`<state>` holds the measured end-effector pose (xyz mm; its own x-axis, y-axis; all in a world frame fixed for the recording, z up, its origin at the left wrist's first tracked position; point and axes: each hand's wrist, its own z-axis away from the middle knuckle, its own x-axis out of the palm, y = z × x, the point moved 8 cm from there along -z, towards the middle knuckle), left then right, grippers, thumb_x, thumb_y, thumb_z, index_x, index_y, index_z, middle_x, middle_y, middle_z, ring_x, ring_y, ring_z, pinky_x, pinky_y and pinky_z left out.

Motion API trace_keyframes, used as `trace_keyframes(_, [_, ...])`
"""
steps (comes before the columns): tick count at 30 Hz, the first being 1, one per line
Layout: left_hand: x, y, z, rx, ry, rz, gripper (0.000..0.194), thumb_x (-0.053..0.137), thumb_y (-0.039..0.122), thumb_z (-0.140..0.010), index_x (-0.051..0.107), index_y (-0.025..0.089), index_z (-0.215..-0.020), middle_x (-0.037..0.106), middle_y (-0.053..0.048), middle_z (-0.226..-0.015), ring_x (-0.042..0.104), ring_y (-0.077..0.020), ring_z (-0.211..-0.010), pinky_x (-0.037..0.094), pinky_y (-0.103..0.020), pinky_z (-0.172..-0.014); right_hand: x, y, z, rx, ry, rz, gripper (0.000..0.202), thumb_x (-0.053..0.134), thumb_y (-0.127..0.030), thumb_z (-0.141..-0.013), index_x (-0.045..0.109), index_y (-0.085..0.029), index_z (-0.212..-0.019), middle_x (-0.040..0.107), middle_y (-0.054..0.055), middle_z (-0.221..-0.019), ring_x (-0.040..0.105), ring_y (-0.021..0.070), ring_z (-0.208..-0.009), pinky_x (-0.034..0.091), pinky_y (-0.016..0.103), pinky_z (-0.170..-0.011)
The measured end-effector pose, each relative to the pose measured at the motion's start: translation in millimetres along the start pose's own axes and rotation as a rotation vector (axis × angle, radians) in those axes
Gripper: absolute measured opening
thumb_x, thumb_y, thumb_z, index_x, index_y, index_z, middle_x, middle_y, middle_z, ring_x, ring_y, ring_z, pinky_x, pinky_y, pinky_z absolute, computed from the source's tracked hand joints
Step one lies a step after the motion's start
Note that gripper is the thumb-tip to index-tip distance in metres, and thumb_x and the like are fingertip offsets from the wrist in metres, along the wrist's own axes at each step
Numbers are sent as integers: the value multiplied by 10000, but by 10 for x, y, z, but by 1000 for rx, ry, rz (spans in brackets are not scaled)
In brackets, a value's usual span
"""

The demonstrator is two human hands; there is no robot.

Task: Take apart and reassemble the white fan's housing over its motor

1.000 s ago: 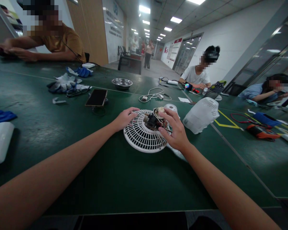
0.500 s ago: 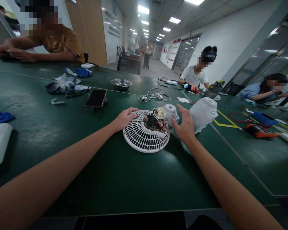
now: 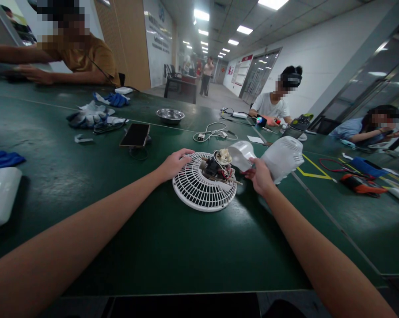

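A round white fan grille (image 3: 199, 198) lies on the green table. On its hub sits an exposed fan motor (image 3: 215, 165) with wires and a cream-coloured part on top. My left hand (image 3: 175, 164) grips the grille's left rim, fingers laid over the bars. To the right of the motor, my right hand (image 3: 261, 176) is closed on the edge of a small white motor cover (image 3: 241, 154), which is tilted. Just beyond that hand stands a larger white plastic housing (image 3: 283, 159).
A phone (image 3: 135, 134), work gloves (image 3: 88, 117) and a metal bowl (image 3: 170, 115) lie to the left and back. A white cable (image 3: 212, 133) is behind the grille. An orange multimeter (image 3: 361, 184) lies at right. Several other people sit around the table.
My right hand has closed on the small motor cover, which is now turned and tilted beside the motor. My left hand stays on the grille.
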<state>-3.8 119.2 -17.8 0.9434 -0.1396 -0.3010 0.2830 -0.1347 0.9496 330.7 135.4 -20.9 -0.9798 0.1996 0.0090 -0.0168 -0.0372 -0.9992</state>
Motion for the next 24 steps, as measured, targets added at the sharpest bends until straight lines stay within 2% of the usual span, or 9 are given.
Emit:
trace_keyframes(2, [-1, -1, 2, -6, 7, 7, 448, 564, 351, -949, 627, 205, -1368, 670, -111, -1233, 676, -211, -915, 557, -327, -755, 110, 24, 96, 134, -67, -174, 444, 610, -577, -770, 565, -270, -1088, 724, 36, -808, 697, 230, -711, 511, 299, -560])
trace_keyframes(4, [-5, -5, -1, -5, 9, 6, 444, 565, 352, -950, 632, 205, -1364, 669, -114, -1238, 677, -211, -919, 557, -326, -757, 270, -39, 220, 140, -165, -279, 423, 609, -587, -778, 572, -280, -1067, 742, 42, -843, 705, 236, -755, 542, 319, -608])
trace_keyframes(8, [-3, -36, -18, -3, -1, 13, 451, 568, 359, -947, 628, 214, -1370, 674, -112, -1227, 680, -212, -922, 557, -324, -758, 503, -241, 446, -51, -241, -343, 450, 707, -505, -736, 568, -314, -1120, 726, -6, -911, 675, 203, -770, 563, 329, -675])
trace_keyframes(11, [0, -53, -27, -3, -1, 13, 464, 570, 374, -942, 622, 215, -1374, 676, -112, -1226, 678, -213, -913, 553, -320, -740, 571, -389, 575, -239, -235, -321, 537, 727, -413, -727, 529, -372, -1224, 706, -33, -1078, 667, 184, -830, 571, 331, -715])
trace_keyframes(13, [2, -49, -25, -5, 6, 4, 471, 570, 376, -938, 618, 208, -1375, 673, -115, -1230, 676, -214, -912, 548, -315, -722, 602, -449, 637, -323, -262, -283, 606, 731, -382, -734, 498, -398, -1294, 689, -22, -1174, 671, 203, -911, 589, 367, -762])
trace_keyframes(15, [5, -33, -17, -4, 13, 1, 475, 565, 372, -934, 614, 201, -1375, 674, -117, -1232, 675, -215, -915, 545, -311, -716, 622, -473, 674, -377, -305, -245, 686, 753, -370, -742, 457, -417, -1359, 687, -3, -1184, 672, 235, -984, 601, 423, -829])
trace_keyframes(18, [5, -7, 0, 0, 18, 3, 473, 565, 369, -927, 617, 204, -1367, 678, -114, -1245, 675, -212, -932, 545, -307, -738, 631, -469, 696, -431, -362, -183, 788, 811, -377, -748, 400, -442, -1417, 699, 6, -1098, 675, 269, -1033, 594, 503, -914])
trace_keyframes(24, [-4, -23, -2, -9, 7, -27, 487, 562, 411, -933, 611, 205, -1372, 677, -112, -1180, 675, -225, -932, 547, -311, -719, 679, -443, 722, -480, -443, -19, 913, 874, -408, -731, 330, -457, -1463, 682, 20, -1103, 663, 292, -1016, 574, 591, -934])
